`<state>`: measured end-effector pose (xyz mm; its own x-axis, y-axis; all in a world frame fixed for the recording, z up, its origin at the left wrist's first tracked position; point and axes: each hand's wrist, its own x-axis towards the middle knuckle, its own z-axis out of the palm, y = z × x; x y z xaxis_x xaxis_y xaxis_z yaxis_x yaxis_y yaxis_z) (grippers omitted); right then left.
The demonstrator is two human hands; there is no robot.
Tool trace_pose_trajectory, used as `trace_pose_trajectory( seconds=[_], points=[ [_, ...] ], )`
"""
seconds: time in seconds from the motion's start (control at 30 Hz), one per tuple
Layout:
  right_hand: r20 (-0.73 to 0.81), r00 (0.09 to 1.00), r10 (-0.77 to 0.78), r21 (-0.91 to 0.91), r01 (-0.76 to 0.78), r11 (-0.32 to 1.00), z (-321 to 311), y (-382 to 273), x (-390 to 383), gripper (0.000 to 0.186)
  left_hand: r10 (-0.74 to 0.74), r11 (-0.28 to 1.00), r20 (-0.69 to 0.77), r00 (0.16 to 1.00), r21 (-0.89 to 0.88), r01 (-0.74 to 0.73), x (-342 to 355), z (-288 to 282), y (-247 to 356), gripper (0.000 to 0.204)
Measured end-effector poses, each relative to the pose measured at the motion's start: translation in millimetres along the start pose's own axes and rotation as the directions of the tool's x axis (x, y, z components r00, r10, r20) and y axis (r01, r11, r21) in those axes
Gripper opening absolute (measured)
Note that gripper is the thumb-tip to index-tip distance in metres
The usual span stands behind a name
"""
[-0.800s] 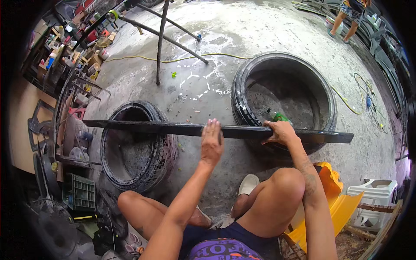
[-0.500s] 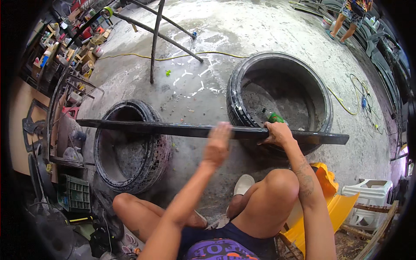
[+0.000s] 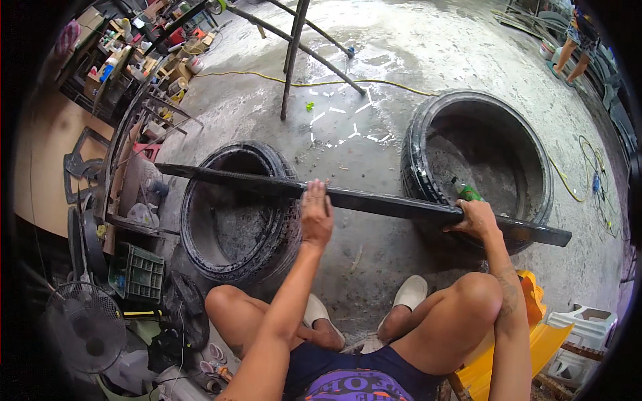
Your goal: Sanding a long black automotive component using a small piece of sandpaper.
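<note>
A long, glossy black strip (image 3: 381, 203) lies across two old tyres, the left tyre (image 3: 200, 247) and the larger right tyre (image 3: 545, 160). My left hand (image 3: 316, 217) rests on the strip near its middle, with fingers stretched flat along the surface. Whether anything lies beneath that palm is hidden. Closer to the strip's right end, my right hand (image 3: 478, 219) grips its edge, thumb on the near side. Just beyond my right hand, inside the right tyre, shows a green-labelled bottle (image 3: 469, 192).
A dark pole frame (image 3: 292, 67) stands beyond the tyres. A yellow cord (image 3: 267, 76) crosses the concrete floor. On the left are a fan (image 3: 87, 327) and a green crate (image 3: 138, 271); on the right, a white stool (image 3: 582, 334) and yellow panel (image 3: 508, 364). Another person (image 3: 578, 43) stands far right.
My left hand has slid leftward along the strip. The right hand keeps its grip. The whole view has shifted and tilted, so the strip now slopes down toward the right.
</note>
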<state>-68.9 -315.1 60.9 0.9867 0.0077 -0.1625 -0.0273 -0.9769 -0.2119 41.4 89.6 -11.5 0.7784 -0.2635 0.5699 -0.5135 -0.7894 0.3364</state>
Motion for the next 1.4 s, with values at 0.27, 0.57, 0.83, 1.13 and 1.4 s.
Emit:
trace_pose_trajectory(
  seconds=[0.27, 0.57, 0.83, 1.13, 1.4],
  points=[
    [-0.024, 1.000, 0.000, 0.028, 0.001, 1.000, 4.4, -14.3, 3.9, 0.069, 0.264, 0.956, 0.112, 0.958, -0.159, -0.245, -10.3, 11.2, 15.8, 0.055],
    [-0.009, 0.998, 0.055, -0.006, -0.055, 0.998, 4.9, -0.2, -0.3, 0.068, 0.098, 0.994, 0.058, 0.993, -0.046, -0.096, -4.0, 8.3, 8.6, 0.049],
    [0.000, 1.000, 0.015, 0.001, -0.015, 1.000, 5.8, -9.5, 6.1, 0.068, -0.637, 0.769, -0.092, 0.765, -0.136, 0.624, 24.0, -113.5, -156.4, 0.051],
    [-0.005, 1.000, 0.025, 0.001, -0.025, 1.000, 11.7, -12.3, 10.3, 0.069, -0.007, 1.000, -0.058, 0.998, 0.022, 0.009, 25.4, -75.1, -138.5, 0.049],
    [-0.009, 0.999, 0.049, 0.026, -0.049, 0.998, 8.2, -12.1, 6.8, 0.066, -0.042, 0.977, -0.049, 0.998, 0.206, 0.051, 26.9, -63.5, -143.1, 0.039]
  ],
)
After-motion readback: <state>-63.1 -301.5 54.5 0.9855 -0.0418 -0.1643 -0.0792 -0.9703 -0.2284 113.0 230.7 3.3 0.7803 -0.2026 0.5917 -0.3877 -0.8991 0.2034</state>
